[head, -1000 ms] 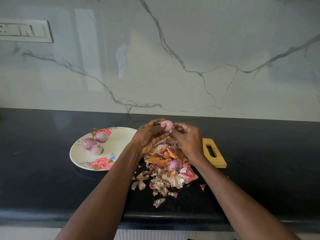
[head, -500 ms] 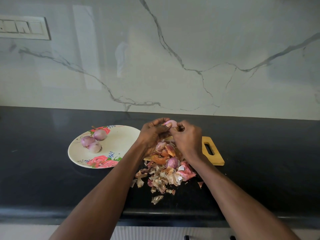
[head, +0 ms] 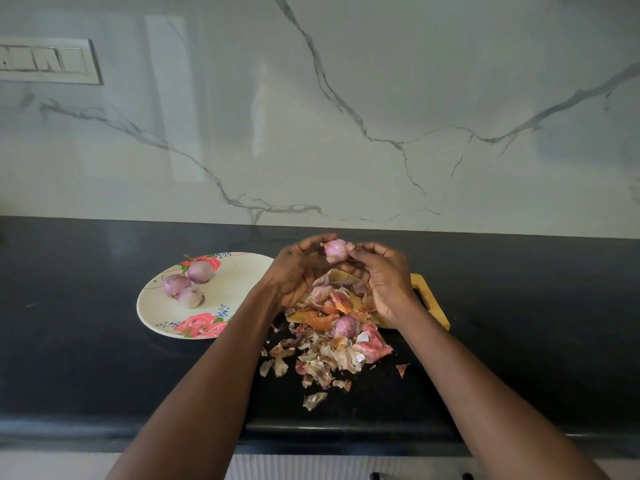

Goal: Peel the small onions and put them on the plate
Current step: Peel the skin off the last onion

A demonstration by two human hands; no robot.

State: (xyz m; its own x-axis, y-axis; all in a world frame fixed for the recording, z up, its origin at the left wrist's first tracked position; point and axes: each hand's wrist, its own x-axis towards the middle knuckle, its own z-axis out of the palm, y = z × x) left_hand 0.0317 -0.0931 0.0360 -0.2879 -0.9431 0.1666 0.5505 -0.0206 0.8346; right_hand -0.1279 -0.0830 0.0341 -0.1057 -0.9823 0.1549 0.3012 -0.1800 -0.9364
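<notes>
A small pink onion [head: 335,250] is held up above the peel heap between both hands. My left hand [head: 297,271] grips it from the left, and the fingertips of my right hand [head: 384,277] pinch it from the right. To the left lies a floral plate [head: 242,275] carrying three peeled onions [head: 187,284]. One more small onion [head: 344,325] sits in the heap of loose skins [head: 325,355] below my hands.
A wooden cutting board [head: 431,299] lies under the skins, its handle sticking out to the right. The black counter [head: 86,358] ends in a front edge close to me. A marble wall with a switch panel [head: 48,60] rises behind.
The onion has turned between my fingers and shows more of its pink side now. Both hands stay in the same place above the skins.
</notes>
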